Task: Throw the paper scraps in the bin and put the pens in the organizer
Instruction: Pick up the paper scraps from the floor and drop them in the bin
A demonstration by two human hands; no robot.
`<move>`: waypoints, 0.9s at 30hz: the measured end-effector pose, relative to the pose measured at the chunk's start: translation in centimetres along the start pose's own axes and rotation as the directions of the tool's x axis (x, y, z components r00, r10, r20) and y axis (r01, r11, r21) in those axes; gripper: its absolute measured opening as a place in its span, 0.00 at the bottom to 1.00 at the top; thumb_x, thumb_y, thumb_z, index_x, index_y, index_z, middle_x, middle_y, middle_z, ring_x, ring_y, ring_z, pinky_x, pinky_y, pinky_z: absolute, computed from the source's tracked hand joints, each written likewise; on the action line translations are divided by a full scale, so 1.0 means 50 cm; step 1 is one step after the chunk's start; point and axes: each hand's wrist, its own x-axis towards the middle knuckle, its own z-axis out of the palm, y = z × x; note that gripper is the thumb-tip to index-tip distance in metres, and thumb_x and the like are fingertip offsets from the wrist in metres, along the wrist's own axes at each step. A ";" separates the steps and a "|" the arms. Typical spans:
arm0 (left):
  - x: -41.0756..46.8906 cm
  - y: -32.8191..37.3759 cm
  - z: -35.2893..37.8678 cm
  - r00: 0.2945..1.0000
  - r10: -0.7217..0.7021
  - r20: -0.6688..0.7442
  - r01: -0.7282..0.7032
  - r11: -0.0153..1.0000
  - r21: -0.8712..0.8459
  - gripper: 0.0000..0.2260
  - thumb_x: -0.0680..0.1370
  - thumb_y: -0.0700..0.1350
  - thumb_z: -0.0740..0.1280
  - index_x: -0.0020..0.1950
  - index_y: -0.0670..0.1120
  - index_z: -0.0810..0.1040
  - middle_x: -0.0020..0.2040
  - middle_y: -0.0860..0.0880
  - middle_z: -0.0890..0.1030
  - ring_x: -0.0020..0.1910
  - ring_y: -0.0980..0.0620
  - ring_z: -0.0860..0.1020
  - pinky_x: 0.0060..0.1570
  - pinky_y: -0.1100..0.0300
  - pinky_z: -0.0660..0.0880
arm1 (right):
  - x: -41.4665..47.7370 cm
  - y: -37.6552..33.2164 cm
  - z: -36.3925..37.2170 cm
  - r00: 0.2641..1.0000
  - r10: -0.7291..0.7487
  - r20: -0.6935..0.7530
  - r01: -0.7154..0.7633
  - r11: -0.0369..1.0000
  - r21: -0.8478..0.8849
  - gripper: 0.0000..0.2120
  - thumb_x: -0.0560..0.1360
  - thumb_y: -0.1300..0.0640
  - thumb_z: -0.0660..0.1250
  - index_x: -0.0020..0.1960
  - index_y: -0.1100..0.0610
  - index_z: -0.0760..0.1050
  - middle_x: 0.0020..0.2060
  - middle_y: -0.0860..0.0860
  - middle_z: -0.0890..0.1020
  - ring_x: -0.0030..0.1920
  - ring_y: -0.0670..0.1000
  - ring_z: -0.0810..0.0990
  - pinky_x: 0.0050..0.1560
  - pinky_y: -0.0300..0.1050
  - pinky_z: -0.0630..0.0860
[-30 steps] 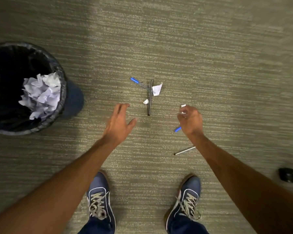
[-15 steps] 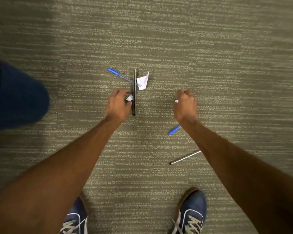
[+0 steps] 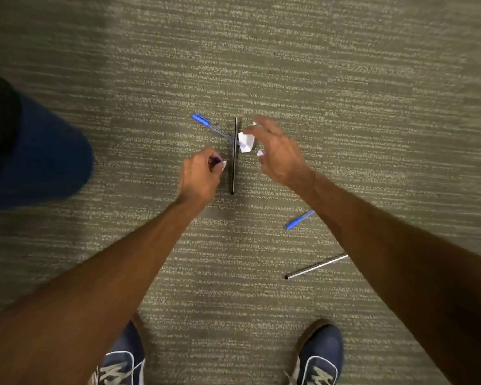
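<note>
- Looking straight down from a head camera at a grey-green striped carpet floor [image 3: 345, 79], with two bare forearms reaching forward and two navy lace-up shoes [image 3: 321, 354] at the bottom edge.
- The left hand [image 3: 199, 176] is curled narrow, pinching a small white paper scrap [image 3: 224, 164] between fingertips, just left of a slim black pen [image 3: 234, 155].
- That black pen lies with its long axis running away from the person, between the two hands.
- The right hand [image 3: 278, 151] hovers with fingers spread wide, blurred, directly over a crumpled white paper scrap [image 3: 246, 141] that touches the black pen's right side. A tiny white paper bit [image 3: 260, 153] shows at the palm; whether it is held cannot be told.
- A clear pen with a blue cap [image 3: 210, 127] lies diagonally, its tip passing under the black pen.
- The crumpled scrap is nearest the right hand, so that hand looks best placed to take it.
- A second blue-capped pen [image 3: 300, 219] and a silver metal pen [image 3: 315, 266] lie near the right forearm.
- A dark blue bin [image 3: 39, 157] sits at far left, blurred. No organizer is visible.
</note>
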 end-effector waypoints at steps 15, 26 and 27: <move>-0.035 0.045 -0.102 0.997 -0.082 -0.001 0.081 0.980 -0.182 0.05 0.80 0.38 0.70 0.55 0.41 0.80 0.47 0.49 0.83 0.39 0.55 0.81 0.32 0.74 0.75 | -0.014 -0.025 -0.044 0.939 0.334 -0.083 -0.292 0.901 0.319 0.09 0.73 0.72 0.69 0.49 0.62 0.83 0.51 0.55 0.85 0.46 0.53 0.84 0.44 0.47 0.83; -0.141 0.102 -0.338 0.925 -0.379 -0.009 0.282 0.704 -0.652 0.04 0.77 0.34 0.73 0.48 0.42 0.83 0.44 0.42 0.85 0.35 0.50 0.84 0.36 0.63 0.79 | -0.089 -0.366 -0.203 0.855 0.473 0.212 -0.326 0.172 0.929 0.08 0.71 0.76 0.70 0.49 0.69 0.78 0.45 0.57 0.83 0.37 0.52 0.83 0.40 0.44 0.84; -0.152 0.099 -0.369 0.915 -0.402 -0.035 0.265 0.664 -0.699 0.05 0.76 0.33 0.73 0.46 0.43 0.82 0.41 0.42 0.85 0.32 0.51 0.84 0.35 0.62 0.80 | -0.083 -0.408 -0.215 0.856 0.461 0.233 -0.326 0.132 0.936 0.08 0.72 0.76 0.70 0.50 0.69 0.78 0.44 0.57 0.82 0.37 0.53 0.82 0.40 0.44 0.84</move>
